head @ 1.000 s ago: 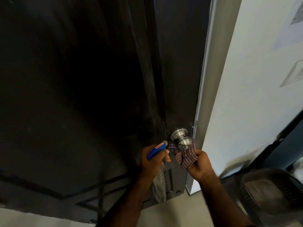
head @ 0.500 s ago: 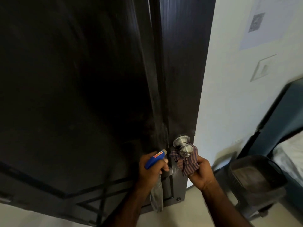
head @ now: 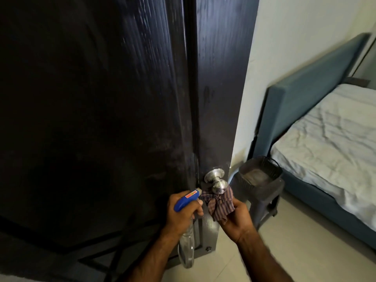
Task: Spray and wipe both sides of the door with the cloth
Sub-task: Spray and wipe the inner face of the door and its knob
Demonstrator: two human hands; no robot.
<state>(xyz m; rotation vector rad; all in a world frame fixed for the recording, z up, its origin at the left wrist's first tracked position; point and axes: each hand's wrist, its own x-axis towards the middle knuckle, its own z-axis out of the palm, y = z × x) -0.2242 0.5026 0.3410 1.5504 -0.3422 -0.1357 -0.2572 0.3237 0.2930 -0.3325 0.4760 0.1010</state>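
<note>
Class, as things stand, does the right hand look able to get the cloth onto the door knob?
Probably yes. The right hand grips the striped cloth right under the door knob, cloth apparently already touching it; nothing lies between, and the left hand holds the spray bottle aside.

- Spray bottle [head: 186, 202], blue trigger head: 1 small red-and-white label on top, near the nozzle; its print is too small and blurred to read.
- Door [head: 101, 119], dark wood grain: no lettering legible.
- Cloth [head: 219, 204], striped: no tag or print legible.
</note>
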